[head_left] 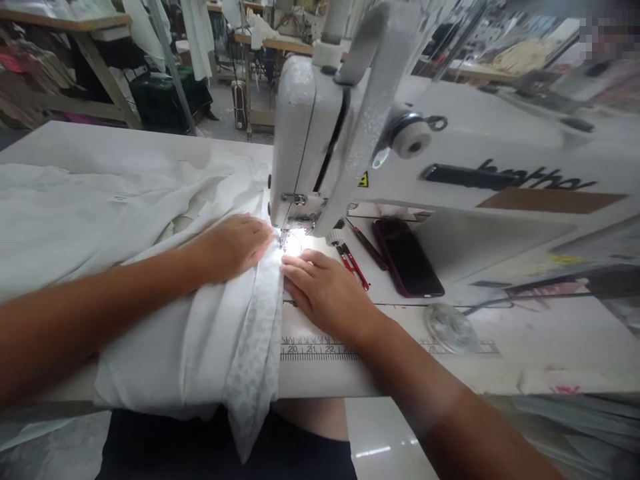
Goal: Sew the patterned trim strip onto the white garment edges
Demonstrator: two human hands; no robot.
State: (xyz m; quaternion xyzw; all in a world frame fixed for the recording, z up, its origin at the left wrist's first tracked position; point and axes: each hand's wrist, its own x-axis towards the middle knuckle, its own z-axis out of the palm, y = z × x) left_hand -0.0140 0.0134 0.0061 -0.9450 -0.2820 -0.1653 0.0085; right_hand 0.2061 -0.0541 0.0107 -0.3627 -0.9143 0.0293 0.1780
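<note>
White fabric [150,340] spreads over the left part of the sewing table and hangs over its front edge. A strip with a pale spotted pattern [255,333] runs along its right side up to the needle area. My left hand [233,247] lies flat on the fabric, left of the presser foot [283,239], fingers pointing at it. On the right, my right hand [320,283] rests with its fingertips at the fabric's edge, just below the lit needle plate. The white sewing machine [300,133] stands over both hands.
Red-handled snips [354,267], a dark slim tool [369,247] and a phone [407,257] lie right of the needle. Nearer the front are a clear round disc [451,328] and a printed ruler [320,349]. Other worktables [65,23] stand behind.
</note>
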